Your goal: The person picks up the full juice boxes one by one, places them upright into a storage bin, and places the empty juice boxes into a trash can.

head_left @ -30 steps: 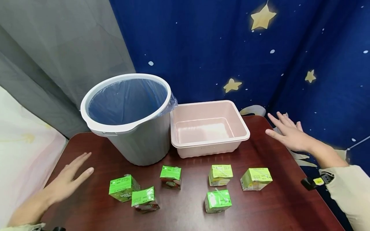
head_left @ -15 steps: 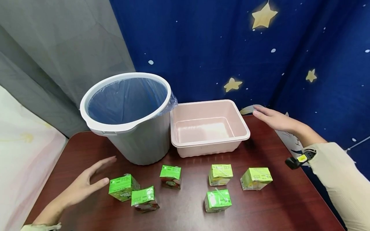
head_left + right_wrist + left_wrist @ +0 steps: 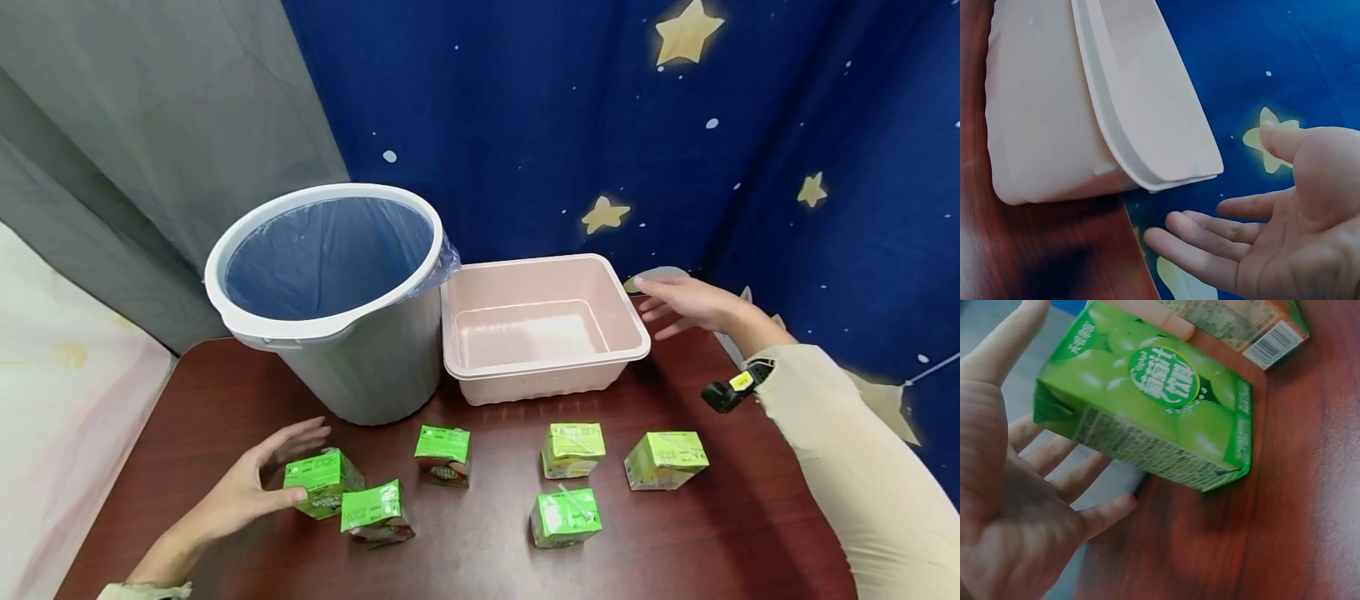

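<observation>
My left hand (image 3: 243,496) reaches around a green juice box (image 3: 322,485) at the left of the table, thumb on the near side and fingers beyond it. In the left wrist view the box (image 3: 1147,394) carries a green grape print, and the fingers are spread around it rather than curled. Just beside it stands another juice box (image 3: 375,512) with a green top and darker sides. My right hand (image 3: 690,302) is held with extended fingers at the right end of the pale pink basin (image 3: 540,388). In the right wrist view, the fingertips lie just off the basin's rim (image 3: 1110,119).
A grey bin (image 3: 375,375) with a clear liner stands left of the basin. In front are a green-topped juice box (image 3: 442,454), two yellow-green ones, left (image 3: 572,450) and right (image 3: 666,460), and a green one with a straw (image 3: 565,518). Curtains hang behind the table (image 3: 472,567).
My left hand has moved right, from beside the green juice box to around it. My right hand has moved left, from past the table's edge to the basin's right end.
</observation>
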A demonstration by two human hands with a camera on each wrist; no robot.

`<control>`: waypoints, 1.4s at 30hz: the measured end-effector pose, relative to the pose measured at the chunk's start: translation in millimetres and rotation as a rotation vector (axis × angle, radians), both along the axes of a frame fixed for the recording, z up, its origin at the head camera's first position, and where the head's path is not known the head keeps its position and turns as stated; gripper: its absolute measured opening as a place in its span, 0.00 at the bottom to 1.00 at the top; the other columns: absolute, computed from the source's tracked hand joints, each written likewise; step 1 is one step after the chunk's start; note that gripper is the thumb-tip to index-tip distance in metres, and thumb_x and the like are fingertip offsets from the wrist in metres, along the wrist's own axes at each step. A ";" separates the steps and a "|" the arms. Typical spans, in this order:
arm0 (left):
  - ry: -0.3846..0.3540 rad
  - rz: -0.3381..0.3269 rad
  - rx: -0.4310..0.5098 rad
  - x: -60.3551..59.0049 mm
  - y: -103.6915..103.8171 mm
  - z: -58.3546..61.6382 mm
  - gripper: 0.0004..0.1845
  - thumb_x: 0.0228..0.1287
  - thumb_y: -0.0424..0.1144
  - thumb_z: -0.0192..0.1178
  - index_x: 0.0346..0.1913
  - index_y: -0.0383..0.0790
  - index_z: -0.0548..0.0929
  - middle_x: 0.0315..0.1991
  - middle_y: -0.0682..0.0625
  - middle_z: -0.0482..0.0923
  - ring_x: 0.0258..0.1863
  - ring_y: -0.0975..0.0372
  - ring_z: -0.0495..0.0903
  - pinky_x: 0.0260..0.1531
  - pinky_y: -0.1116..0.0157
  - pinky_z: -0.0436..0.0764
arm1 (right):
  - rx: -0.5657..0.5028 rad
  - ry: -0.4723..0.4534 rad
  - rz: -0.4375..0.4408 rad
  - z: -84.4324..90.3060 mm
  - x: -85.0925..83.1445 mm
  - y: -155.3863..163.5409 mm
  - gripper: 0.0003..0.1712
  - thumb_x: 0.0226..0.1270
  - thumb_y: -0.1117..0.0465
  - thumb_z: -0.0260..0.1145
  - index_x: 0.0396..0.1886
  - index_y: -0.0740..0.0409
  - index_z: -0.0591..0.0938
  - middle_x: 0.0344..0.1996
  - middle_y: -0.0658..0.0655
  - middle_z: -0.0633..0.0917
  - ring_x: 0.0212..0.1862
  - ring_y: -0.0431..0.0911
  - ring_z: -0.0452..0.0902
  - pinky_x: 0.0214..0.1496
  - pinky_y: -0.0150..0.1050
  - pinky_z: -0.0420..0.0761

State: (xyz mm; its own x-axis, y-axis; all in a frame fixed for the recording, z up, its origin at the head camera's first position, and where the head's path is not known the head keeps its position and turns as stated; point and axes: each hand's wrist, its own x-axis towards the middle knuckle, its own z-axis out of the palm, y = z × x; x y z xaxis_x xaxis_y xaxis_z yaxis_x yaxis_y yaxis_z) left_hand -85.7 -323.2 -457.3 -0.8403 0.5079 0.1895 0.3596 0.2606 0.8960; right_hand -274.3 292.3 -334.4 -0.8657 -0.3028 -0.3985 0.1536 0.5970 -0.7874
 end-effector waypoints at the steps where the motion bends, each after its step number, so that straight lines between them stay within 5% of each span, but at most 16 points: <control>1: -0.001 0.001 0.003 0.0 1.0 -1.3 0.44 0.57 0.18 0.65 0.77 0.32 0.60 0.69 0.41 0.72 0.66 0.62 0.75 0.60 0.74 0.72 | -0.018 -0.016 -0.008 -1.5 -1.4 -1.3 0.46 0.83 0.40 0.45 0.78 0.75 0.50 0.66 0.81 0.67 0.64 0.65 0.74 0.52 0.55 0.85; 7: -0.003 0.015 -0.004 1.8 8.3 -7.0 0.43 0.57 0.20 0.68 0.76 0.36 0.63 0.66 0.33 0.73 0.65 0.64 0.76 0.57 0.74 0.74 | -0.119 -0.086 -0.018 -13.9 -9.3 -4.9 0.36 0.85 0.49 0.47 0.74 0.75 0.56 0.54 0.67 0.81 0.50 0.45 0.83 0.51 0.49 0.86; 12: -0.044 0.009 0.029 3.5 12.4 -8.9 0.40 0.58 0.20 0.67 0.74 0.32 0.65 0.66 0.40 0.75 0.61 0.67 0.78 0.45 0.69 0.82 | -0.166 -0.099 -0.032 -21.7 -13.0 -6.2 0.31 0.83 0.58 0.51 0.73 0.75 0.58 0.47 0.57 0.85 0.45 0.42 0.83 0.48 0.43 0.86; 23: -0.118 -0.020 0.095 1.8 14.0 -21.7 0.32 0.61 0.19 0.66 0.69 0.27 0.70 0.65 0.42 0.77 0.56 0.64 0.82 0.48 0.69 0.83 | -0.121 -0.054 -0.098 -30.3 -12.2 -11.2 0.35 0.77 0.66 0.58 0.76 0.72 0.55 0.54 0.65 0.78 0.43 0.42 0.81 0.44 0.40 0.87; 30: -0.112 -0.081 0.152 0.1 13.4 -25.8 0.31 0.62 0.17 0.63 0.68 0.24 0.70 0.63 0.30 0.75 0.55 0.64 0.82 0.48 0.68 0.83 | -0.099 -0.030 -0.090 -30.0 -12.4 -12.7 0.33 0.77 0.66 0.58 0.75 0.73 0.57 0.57 0.68 0.76 0.43 0.41 0.80 0.43 0.39 0.86; 42: -0.080 0.016 0.041 -1.3 12.6 -16.6 0.30 0.63 0.22 0.67 0.68 0.29 0.73 0.61 0.32 0.77 0.51 0.65 0.83 0.42 0.67 0.85 | -0.086 -0.029 -0.094 -27.3 -12.3 -14.8 0.33 0.77 0.66 0.58 0.74 0.73 0.57 0.56 0.68 0.78 0.42 0.41 0.80 0.42 0.39 0.86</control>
